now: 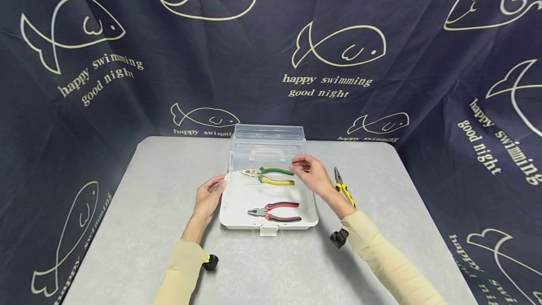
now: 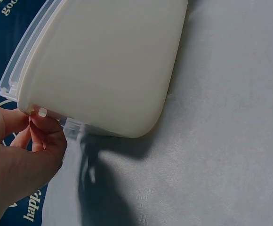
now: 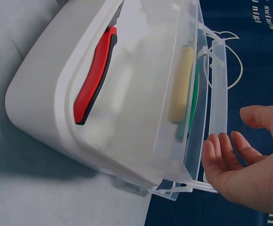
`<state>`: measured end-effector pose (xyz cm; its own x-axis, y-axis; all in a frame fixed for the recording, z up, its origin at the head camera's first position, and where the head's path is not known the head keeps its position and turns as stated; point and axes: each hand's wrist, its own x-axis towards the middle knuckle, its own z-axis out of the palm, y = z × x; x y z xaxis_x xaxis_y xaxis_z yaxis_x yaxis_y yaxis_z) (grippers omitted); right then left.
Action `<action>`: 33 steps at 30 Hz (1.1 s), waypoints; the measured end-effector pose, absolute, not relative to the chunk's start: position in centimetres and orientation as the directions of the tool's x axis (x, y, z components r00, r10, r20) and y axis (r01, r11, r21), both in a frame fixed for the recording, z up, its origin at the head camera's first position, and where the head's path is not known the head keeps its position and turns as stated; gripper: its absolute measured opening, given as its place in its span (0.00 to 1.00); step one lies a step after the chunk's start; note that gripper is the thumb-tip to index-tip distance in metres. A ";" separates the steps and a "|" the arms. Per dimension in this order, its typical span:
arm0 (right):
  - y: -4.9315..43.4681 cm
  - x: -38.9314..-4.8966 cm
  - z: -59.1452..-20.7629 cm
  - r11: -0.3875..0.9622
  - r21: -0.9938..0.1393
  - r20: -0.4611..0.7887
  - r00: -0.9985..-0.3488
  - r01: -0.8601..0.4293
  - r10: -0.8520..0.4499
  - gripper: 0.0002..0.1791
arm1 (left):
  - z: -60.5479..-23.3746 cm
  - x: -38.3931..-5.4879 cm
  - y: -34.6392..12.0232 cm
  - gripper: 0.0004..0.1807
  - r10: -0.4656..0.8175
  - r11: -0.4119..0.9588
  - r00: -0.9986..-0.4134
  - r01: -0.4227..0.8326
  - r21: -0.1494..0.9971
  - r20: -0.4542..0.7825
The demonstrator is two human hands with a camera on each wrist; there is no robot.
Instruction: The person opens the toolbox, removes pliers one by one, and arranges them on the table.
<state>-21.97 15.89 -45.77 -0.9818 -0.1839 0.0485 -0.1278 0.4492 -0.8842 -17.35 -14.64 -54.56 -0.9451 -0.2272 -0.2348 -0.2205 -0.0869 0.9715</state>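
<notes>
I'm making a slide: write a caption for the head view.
Left hand and right hand at an open case, red-handled pliers inside, green-yellow pliers by its lid.

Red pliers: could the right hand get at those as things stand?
Probably yes. The red pliers lie uncovered in the box, the clear lid is raised out of their way, and the right hand is nearby, apparently holding nothing.
</notes>
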 end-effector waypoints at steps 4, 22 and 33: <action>15.6 -22.0 -45.8 0.466 -0.875 0.044 -0.980 -0.133 -0.196 0.15 | -54.6 -17.4 -14.6 0.18 -0.227 -0.085 -0.944 -0.226 0.970 -0.239; 13.8 -22.0 -46.2 0.466 -0.874 0.023 -0.970 -0.137 -0.242 0.16 | -54.8 -17.4 -14.7 0.18 -0.219 -0.084 -0.945 -0.228 0.970 -0.241; 13.0 -22.3 -46.7 0.487 -0.860 0.017 -0.964 -0.149 -0.265 0.17 | -54.9 -17.4 -14.8 0.18 -0.214 -0.080 -0.947 -0.227 0.971 -0.239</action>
<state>-22.31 13.05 -46.66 -0.9641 -0.2650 0.0173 -0.1494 0.4875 -0.8602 -17.45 -14.83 -54.87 -0.9472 -0.2137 -0.2391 -0.2270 -0.0800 0.9706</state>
